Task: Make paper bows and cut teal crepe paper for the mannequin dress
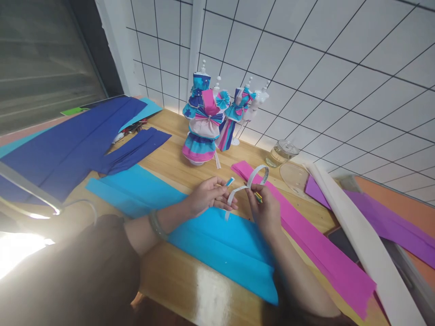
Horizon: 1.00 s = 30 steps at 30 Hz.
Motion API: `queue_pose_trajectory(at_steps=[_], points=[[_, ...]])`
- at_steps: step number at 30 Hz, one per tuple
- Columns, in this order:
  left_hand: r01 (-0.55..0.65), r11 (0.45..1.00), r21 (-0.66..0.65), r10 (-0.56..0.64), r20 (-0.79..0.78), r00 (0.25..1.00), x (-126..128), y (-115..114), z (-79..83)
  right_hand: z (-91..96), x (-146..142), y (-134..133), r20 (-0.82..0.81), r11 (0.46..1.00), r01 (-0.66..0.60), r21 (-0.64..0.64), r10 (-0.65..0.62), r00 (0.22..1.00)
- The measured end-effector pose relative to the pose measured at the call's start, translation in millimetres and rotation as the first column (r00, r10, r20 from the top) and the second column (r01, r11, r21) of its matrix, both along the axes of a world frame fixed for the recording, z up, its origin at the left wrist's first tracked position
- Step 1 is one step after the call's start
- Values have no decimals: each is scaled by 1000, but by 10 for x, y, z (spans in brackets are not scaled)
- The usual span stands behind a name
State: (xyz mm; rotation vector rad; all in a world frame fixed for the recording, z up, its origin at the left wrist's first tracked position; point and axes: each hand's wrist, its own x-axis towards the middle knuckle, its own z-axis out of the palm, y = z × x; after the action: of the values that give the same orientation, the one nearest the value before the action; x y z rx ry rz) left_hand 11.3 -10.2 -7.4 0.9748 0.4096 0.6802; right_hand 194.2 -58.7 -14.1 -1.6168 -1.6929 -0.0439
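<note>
My left hand [208, 195] is closed in a pinch on a small blue piece [230, 181] and one end of a white tape strip [253, 178]. The strip loops up and over to my right hand [264, 209], which is closed on the tape and on a thin pencil-like tool [258, 196] with a yellow-green tip. Both hands hover above a cyan crepe paper sheet [217, 240] lying on the wooden table [176, 156]. A long magenta crepe strip [316, 246] lies just right of my right hand.
Several small mannequins in paper dresses [207, 120] stand by the tiled wall. Dark blue paper sheets [78, 145] cover the left. A glass jar [281, 153], a clear lid [295, 176], a white roll [360, 235] and purple paper [401, 224] lie right.
</note>
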Motion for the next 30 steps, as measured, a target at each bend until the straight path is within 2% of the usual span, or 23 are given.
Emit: queue_pose_trajectory(at_steps=[4, 7, 11, 14, 17, 21, 25, 30], points=[[-36, 994, 106, 38, -15, 999, 0, -16, -11, -38, 29, 13, 17, 996, -63, -67, 64, 998], [-50, 980, 192, 59, -45, 997, -2, -30, -26, -41, 22, 17, 51, 979, -110, -170, 120, 991], [-53, 973, 225, 69, -63, 996, -5, -34, -29, 2, -14, 20, 84, 942, -199, -269, 228, 970], [-64, 974, 218, 86, -95, 992, -3, -30, -14, 42, -28, 11, 10, 946, -243, -216, 251, 968], [-69, 977, 204, 89, -86, 992, -2, -33, 2, 93, -47, -24, -81, 973, -194, -123, 185, 979], [-70, 977, 202, 83, -56, 995, -2, -44, 7, 229, -151, -105, -89, 977, -213, -23, 210, 974], [-92, 973, 210, 106, -58, 993, 1, -54, -3, 351, -263, -165, -13, 956, -290, 38, 291, 957], [-83, 959, 269, 106, -74, 992, 3, -80, -16, 356, -265, -169, 208, 940, -341, 5, 333, 920]])
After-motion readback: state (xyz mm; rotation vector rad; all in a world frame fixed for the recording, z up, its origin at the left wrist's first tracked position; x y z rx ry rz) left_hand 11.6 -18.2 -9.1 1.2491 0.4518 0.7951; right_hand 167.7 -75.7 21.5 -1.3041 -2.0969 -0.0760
